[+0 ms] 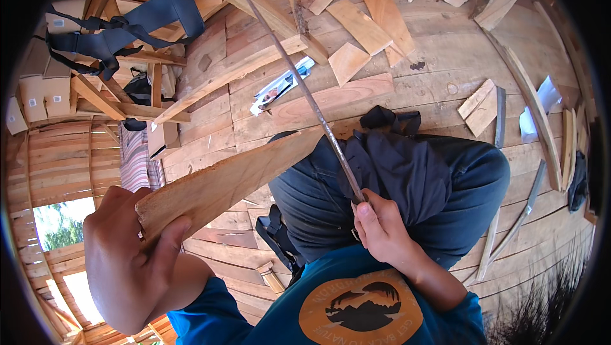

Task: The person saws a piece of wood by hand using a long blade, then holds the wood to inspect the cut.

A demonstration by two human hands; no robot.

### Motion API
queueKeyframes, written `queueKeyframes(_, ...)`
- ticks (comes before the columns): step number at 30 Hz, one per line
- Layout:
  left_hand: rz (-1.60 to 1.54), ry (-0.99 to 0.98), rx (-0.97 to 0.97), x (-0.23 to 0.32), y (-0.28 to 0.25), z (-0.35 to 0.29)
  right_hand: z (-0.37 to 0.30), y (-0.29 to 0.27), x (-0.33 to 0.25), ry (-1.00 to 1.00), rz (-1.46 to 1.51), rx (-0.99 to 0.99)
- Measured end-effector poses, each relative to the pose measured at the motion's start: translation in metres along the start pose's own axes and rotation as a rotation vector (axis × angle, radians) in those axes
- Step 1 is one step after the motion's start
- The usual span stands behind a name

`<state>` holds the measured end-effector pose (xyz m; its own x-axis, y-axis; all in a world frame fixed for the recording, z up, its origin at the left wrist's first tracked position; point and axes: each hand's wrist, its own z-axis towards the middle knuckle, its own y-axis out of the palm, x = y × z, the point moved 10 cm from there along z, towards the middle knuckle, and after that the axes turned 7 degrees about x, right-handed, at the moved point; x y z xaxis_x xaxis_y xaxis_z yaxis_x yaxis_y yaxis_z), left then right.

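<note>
One rough wooden board (223, 183), left fingers (170, 235); slender metal tool (316, 109), right fingers (368, 216).

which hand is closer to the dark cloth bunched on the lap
Right. The right hand is just below the dark cloth in the picture, holding a long metal tool; the left hand is well off to the cloth's left, gripping a board.

Looks brightly daylit, glares white at the window (63, 223) left of the left grip (130, 256), bends toward the edges.
</note>
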<state>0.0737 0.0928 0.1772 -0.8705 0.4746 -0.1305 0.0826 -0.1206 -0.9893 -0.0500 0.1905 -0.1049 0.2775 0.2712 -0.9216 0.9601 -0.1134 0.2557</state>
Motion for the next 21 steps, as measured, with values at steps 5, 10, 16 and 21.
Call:
queueKeyframes(5, 0.035, 0.063, 0.000, 0.010, -0.003, 0.003, 0.002, 0.017, -0.021, -0.073, -0.054, -0.112)
queueKeyframes(10, 0.007, -0.007, -0.037, 0.005, 0.004, 0.004, 0.017, 0.009, -0.002, -0.022, -0.136, -0.066)
queueKeyframes(16, -0.024, 0.007, -0.014, 0.006, 0.003, 0.000, 0.020, 0.006, -0.006, -0.123, -0.150, -0.039)
queueKeyframes(21, -0.020, 0.031, -0.015, 0.011, -0.001, -0.006, 0.016, 0.022, 0.028, 0.326, 0.088, -0.413)
